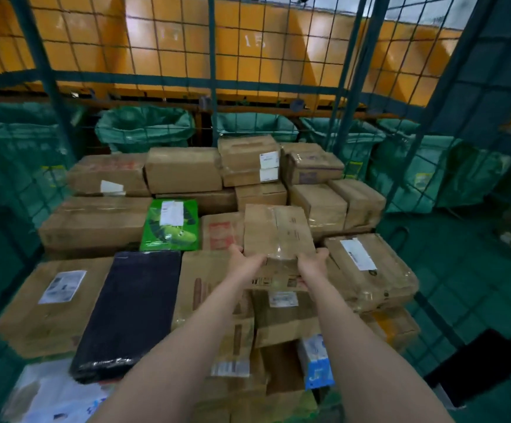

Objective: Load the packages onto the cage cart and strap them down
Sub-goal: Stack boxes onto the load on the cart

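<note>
Packages of brown cardboard [95,221] fill a green wire-mesh cage cart [50,77]; the left hand [245,261] and right hand [313,264], apart, clasp the near corners of a small taped brown cardboard box [278,232] at the stack's middle, right of a green printed parcel [171,225].

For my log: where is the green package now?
Head view, left of centre: the green package lies beyond the black parcel, right of a long carton.

Bare forearms [187,331], bare left grip [243,261], bare right grip [313,264]
</note>
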### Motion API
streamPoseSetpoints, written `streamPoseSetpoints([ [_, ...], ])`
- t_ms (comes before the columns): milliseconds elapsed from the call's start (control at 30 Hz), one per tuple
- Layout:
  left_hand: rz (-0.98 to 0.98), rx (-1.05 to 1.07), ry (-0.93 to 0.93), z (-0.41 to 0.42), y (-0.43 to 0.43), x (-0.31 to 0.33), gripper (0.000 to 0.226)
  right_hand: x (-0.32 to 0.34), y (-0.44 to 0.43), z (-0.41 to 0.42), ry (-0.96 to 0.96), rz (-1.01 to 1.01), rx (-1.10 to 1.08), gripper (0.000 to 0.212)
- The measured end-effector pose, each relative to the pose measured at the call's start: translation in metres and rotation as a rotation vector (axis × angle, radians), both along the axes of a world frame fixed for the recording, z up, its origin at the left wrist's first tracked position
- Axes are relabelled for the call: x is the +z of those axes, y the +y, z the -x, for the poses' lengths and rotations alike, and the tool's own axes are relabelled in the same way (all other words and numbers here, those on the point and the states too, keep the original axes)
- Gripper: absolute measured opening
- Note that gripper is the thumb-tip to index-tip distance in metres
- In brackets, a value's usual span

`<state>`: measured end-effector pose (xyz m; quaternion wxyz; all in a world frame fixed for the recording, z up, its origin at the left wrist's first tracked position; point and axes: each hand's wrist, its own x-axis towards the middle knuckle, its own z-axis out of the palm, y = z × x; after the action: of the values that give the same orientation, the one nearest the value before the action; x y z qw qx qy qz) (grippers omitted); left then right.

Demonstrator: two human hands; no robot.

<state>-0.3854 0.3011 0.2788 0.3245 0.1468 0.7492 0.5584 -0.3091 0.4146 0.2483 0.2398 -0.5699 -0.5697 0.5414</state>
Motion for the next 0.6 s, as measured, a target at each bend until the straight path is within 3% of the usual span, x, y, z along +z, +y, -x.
streamPoseSetpoints([
  [367,0.032,0.119,-0.006,0.062,0.122,-0.018,0.066,0.004,0.119,0.062,-0.022,-0.023,0.136,0.063],
  [500,0.073,0.114,0.004,0.08,0.167,-0.027,0.047,0.0,0.163,0.077,-0.04,-0.032,0.173,0.059],
  [600,0.127,0.079,-0.064,0.088,0.192,-0.035,0.06,-0.01,0.19,0.084,-0.082,-0.054,0.234,0.06],
])
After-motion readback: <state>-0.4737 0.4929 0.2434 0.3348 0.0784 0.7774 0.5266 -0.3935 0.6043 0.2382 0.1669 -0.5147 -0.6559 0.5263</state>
